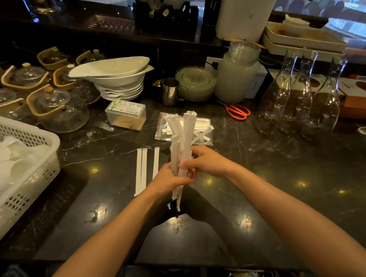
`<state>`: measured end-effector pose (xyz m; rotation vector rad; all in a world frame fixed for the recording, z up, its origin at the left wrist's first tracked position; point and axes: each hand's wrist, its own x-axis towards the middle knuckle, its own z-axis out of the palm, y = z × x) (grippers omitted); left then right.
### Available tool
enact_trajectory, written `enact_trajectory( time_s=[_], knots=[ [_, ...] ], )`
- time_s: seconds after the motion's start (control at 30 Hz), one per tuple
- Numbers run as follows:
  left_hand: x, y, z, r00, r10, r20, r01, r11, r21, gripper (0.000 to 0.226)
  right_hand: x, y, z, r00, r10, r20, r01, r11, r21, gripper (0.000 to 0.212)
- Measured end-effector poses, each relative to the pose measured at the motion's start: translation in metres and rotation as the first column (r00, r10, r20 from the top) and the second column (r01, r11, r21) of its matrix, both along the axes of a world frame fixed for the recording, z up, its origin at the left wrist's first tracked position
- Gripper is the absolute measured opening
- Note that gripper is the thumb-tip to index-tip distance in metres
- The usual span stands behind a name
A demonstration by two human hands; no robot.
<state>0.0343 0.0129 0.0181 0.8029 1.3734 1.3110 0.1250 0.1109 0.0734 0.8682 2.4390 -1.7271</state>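
A dark veined marble counter (282, 164) carries everything. At the near left stands one white perforated plastic basket (27, 183) filled with white spoons, too overlapped to count. At the far right are three clear glass carafes (282, 94), side by side. At the far left I make out six glass teapots with pale wooden handles (52, 108), and to their right one stack of white ceramic bowls (117, 80). Smaller, along the middle, are one steel cup (170, 91), one clear plastic box with a green-printed label (126, 116), one clear plastic bag (163, 126) lying flat, and one pair of orange-handled scissors (237, 112). Three flat white paper sleeves (144, 170) lie parallel on the counter, just left of the hands. Both hands hold one upright bundle of white paper-wrapped sticks (185, 136), its number uncountable. The left hand (171, 180) is curled tightly round its lower part, and the right hand (206, 160) pinches it from the right, just above. The bundle fans out above both hands, in front of the bag, and its lower ends poke out beneath the left hand.
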Motion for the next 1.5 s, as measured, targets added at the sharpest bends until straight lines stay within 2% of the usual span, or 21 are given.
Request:
enact_trajectory(
  time_s=[0.1, 0.2, 0.3, 0.37, 0.43, 0.5, 0.6, 0.73, 0.87, 0.93, 1.07, 1.17, 1.23, 1.3, 1.4, 1.5],
  knots=[
    [-0.004, -0.005, -0.004, 0.999, 0.010, -0.038, -0.011, 0.999, -0.032, 0.030, -0.005, -0.008, -0.004, 1.000, 0.019, 0.005, -0.019, 1.000, 0.014, 0.022],
    [-0.008, -0.010, -0.008, 0.996, 0.027, -0.085, -0.035, 0.995, -0.091, 0.038, -0.009, -0.014, -0.009, 0.998, 0.048, 0.042, -0.052, 0.995, 0.091, 0.034],
    [-0.010, -0.014, -0.010, 0.993, 0.030, -0.112, -0.041, 0.994, -0.098, 0.027, -0.014, -0.021, -0.011, 0.998, 0.048, 0.032, -0.053, 0.986, 0.158, 0.034],
    [-0.011, -0.017, -0.011, 0.991, 0.033, -0.127, -0.043, 0.996, -0.081, 0.028, -0.016, -0.025, -0.012, 0.999, 0.040, 0.011, -0.041, 0.980, 0.193, 0.032],
    [-0.011, -0.021, -0.013, 0.989, 0.036, -0.140, -0.046, 0.997, -0.068, 0.030, -0.018, -0.028, -0.014, 0.999, 0.034, -0.019, -0.030, 0.980, 0.196, 0.030],
    [-0.011, -0.024, -0.015, 0.988, 0.037, -0.151, -0.047, 0.997, -0.064, 0.021, -0.019, -0.032, -0.014, 0.999, 0.029, -0.040, -0.020, 0.982, 0.190, 0.035],
    [-0.009, -0.028, -0.018, 0.988, 0.063, -0.138, -0.073, 0.995, -0.069, 0.028, -0.020, -0.035, -0.013, 0.998, 0.048, -0.049, -0.038, 0.981, 0.189, 0.043],
    [-0.011, -0.035, -0.027, 0.981, 0.116, -0.157, -0.135, 0.984, -0.113, 0.035, -0.025, -0.042, -0.014, 0.994, 0.108, -0.025, -0.102, 0.980, 0.169, 0.035],
    [-0.014, -0.041, -0.027, 0.973, 0.182, -0.144, -0.203, 0.968, -0.145, 0.026, -0.033, -0.049, -0.016, 0.990, 0.136, -0.022, -0.129, 0.972, 0.198, 0.024],
    [-0.014, -0.044, -0.023, 0.970, 0.171, -0.174, -0.192, 0.975, -0.109, 0.028, -0.035, -0.051, -0.015, 0.990, 0.136, -0.029, -0.128, 0.970, 0.208, 0.023],
    [-0.017, -0.051, -0.017, 0.934, 0.332, -0.132, -0.345, 0.935, -0.088, 0.028, -0.046, -0.053, -0.014, 0.987, 0.147, -0.058, -0.130, 0.964, 0.231, 0.022],
    [-0.031, -0.058, -0.018, 0.873, 0.466, -0.143, -0.482, 0.869, -0.110, 0.028, -0.061, -0.049, -0.010, 0.993, 0.087, -0.075, -0.073, 0.982, 0.172, 0.043],
    [-0.041, -0.065, -0.018, 0.838, 0.535, -0.110, -0.546, 0.828, -0.130, 0.032, -0.074, -0.044, -0.013, 0.999, -0.013, -0.034, 0.017, 0.991, 0.131, 0.049],
    [-0.050, -0.073, -0.018, 0.794, 0.605, -0.053, -0.606, 0.782, -0.148, 0.034, -0.087, -0.037, -0.022, 0.992, -0.090, 0.088, 0.072, 0.979, 0.191, 0.053],
    [-0.059, -0.084, -0.017, 0.755, 0.656, 0.020, -0.645, 0.747, -0.163, 0.033, -0.103, -0.035, -0.035, 0.946, -0.143, 0.291, 0.049, 0.950, 0.309, 0.063],
    [-0.066, -0.095, -0.018, 0.734, 0.679, 0.037, -0.663, 0.727, -0.179, 0.029, -0.116, -0.036, -0.055, 0.892, -0.141, 0.429, -0.033, 0.928, 0.372, 0.065]
  ],
)
